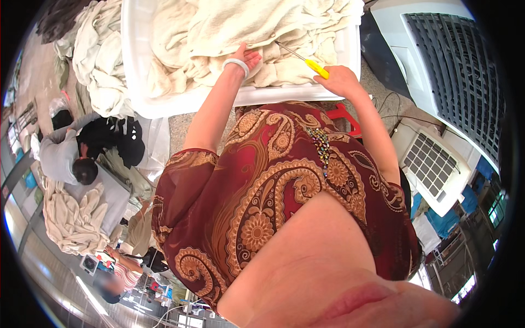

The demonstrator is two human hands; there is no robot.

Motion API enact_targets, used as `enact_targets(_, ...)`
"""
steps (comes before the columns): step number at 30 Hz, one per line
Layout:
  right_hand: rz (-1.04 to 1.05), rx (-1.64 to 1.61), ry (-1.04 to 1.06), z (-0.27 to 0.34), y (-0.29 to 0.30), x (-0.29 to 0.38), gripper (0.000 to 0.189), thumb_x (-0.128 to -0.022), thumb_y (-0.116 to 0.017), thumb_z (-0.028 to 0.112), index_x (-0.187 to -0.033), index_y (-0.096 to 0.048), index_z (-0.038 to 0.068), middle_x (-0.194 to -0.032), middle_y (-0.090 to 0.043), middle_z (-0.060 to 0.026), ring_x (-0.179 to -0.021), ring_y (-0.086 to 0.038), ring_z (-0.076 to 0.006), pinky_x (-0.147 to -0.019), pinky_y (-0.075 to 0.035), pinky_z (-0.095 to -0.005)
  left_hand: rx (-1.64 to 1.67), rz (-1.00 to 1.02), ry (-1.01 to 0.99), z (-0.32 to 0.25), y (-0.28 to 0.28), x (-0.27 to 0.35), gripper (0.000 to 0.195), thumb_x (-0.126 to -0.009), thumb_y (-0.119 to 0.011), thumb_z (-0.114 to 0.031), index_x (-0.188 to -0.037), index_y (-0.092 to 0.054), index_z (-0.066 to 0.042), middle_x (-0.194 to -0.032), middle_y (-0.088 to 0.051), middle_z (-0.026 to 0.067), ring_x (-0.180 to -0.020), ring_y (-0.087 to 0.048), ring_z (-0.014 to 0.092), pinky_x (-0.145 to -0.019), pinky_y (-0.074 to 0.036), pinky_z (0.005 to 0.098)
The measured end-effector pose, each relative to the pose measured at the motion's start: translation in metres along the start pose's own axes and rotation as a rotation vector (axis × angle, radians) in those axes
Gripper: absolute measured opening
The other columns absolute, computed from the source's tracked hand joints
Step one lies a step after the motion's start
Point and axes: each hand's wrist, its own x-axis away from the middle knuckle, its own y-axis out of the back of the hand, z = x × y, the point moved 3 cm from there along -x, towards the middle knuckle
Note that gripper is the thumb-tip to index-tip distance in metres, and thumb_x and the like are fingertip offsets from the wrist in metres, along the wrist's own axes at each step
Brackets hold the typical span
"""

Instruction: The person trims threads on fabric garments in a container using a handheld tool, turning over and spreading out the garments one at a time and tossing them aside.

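Observation:
Cream fabric [229,24] lies heaped in a white plastic tub [184,102] in front of me. My left hand [247,57], with a pale bangle [236,65] at the wrist, is palm up at the fabric's edge, its fingers partly under the edge; its grip is unclear. My right hand [338,80] is closed around the yellow handle of a screwdriver-like tool [316,68] at the tub's right side. The tool's thin metal shaft points up and left, its dark tip close to the fabric's edge.
More cream fabric [102,69] is piled left of the tub. A person in grey [61,156] bends over dark cloth at the left, and another person in a striped top [128,275] is farther off. Grilled appliances [430,164] and cables stand at the right. Part of a red plastic frame [348,121] shows below the tub.

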Motion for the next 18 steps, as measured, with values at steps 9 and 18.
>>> enact_targets(9,0.042,0.011,0.035,0.007,-0.007,0.001,0.041,-0.075,-0.048,0.044,-0.083,-0.060,0.005,-0.078,-0.060,-0.0141,-0.077,-0.056,-0.0281,-0.069,-0.044,-0.0368,-0.035,0.059,-0.088,-0.002,0.013,-0.025,0.016,-0.081,-0.048,-0.008,-0.090,-0.047,0.005,-0.087,-0.056,0.0184,-0.073,-0.059,0.023,-0.056,-0.052,0.0219)
enact_targets(18,0.051,0.024,0.060,0.012,-0.009,-0.003,0.041,-0.074,-0.048,0.043,-0.082,-0.060,0.005,-0.078,-0.060,-0.0135,-0.077,-0.056,-0.0277,-0.069,-0.044,-0.0367,0.072,0.101,-0.035,-0.006,-0.003,-0.022,0.014,-0.079,-0.049,-0.001,-0.089,-0.046,0.008,-0.090,-0.053,0.0220,-0.079,-0.058,0.030,-0.069,-0.054,0.0289)
